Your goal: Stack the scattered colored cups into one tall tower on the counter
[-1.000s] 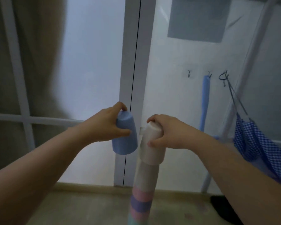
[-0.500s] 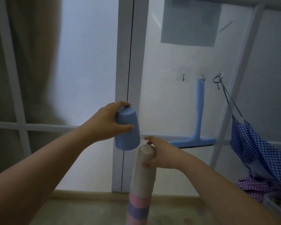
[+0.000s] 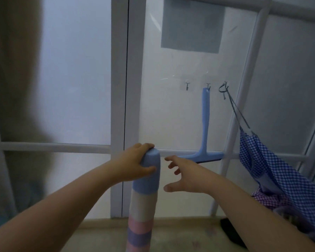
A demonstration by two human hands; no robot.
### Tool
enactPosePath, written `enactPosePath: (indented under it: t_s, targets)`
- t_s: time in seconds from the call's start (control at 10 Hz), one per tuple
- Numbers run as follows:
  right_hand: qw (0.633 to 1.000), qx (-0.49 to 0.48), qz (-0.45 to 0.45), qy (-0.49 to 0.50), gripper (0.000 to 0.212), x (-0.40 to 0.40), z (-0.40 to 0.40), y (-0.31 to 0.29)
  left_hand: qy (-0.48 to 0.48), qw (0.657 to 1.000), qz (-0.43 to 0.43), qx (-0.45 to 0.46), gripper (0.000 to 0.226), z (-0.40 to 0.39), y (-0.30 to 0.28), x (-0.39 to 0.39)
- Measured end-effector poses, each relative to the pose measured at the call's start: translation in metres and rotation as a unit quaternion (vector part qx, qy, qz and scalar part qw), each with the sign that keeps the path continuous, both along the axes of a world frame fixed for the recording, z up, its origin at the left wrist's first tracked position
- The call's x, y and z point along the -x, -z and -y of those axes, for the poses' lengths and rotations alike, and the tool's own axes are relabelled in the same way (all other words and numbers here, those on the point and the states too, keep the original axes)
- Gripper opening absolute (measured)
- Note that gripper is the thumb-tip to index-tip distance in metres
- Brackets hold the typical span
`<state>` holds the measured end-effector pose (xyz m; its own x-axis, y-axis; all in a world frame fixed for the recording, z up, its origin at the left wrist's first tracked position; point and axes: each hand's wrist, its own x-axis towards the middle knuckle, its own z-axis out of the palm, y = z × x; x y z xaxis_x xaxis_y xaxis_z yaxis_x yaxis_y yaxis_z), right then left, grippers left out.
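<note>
left hand (image 3: 135, 165) wrapped round blue cup (image 3: 150, 174), upside down atop cup tower (image 3: 141, 215); right hand (image 3: 185, 174) just beside, fingers spread, touching nothing

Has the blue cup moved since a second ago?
Yes. The blue cup, then beside the tower, now caps it, left hand gripping.

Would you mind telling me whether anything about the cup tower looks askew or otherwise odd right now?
Nothing stands out. The blue cup sits upside down on top of the tower, in line with the cups below it. The left hand grips it near the top; the right hand is open beside it, not touching.
</note>
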<state>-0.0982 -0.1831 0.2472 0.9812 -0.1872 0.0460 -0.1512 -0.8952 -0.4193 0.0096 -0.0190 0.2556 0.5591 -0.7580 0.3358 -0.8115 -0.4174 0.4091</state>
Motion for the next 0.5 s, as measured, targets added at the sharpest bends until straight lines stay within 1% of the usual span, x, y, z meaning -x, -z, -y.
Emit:
enactPosePath:
  t_s: [0.1,0.2,0.4,0.5]
  targets:
    - [1.0,-0.004,0.001,0.003,0.087,0.0,0.002,0.001,-0.005,1.0,-0.006,0.007,0.065,-0.001,0.005,-0.001]
    - [1.0,-0.006,0.016,-0.004,0.085,-0.001,-0.001,-0.002,-0.006,1.0,0.018,-0.003,0.067,-0.002,0.004,0.0]
    - [0.999,-0.003,0.045,-0.018,0.081,-0.007,-0.005,-0.007,-0.005,1.0,0.027,-0.001,0.071,-0.009,0.003,-0.001]
    - [0.998,-0.008,0.063,-0.022,0.074,-0.006,-0.006,-0.014,-0.012,0.998,0.061,0.01,0.063,-0.016,-0.003,0.001]
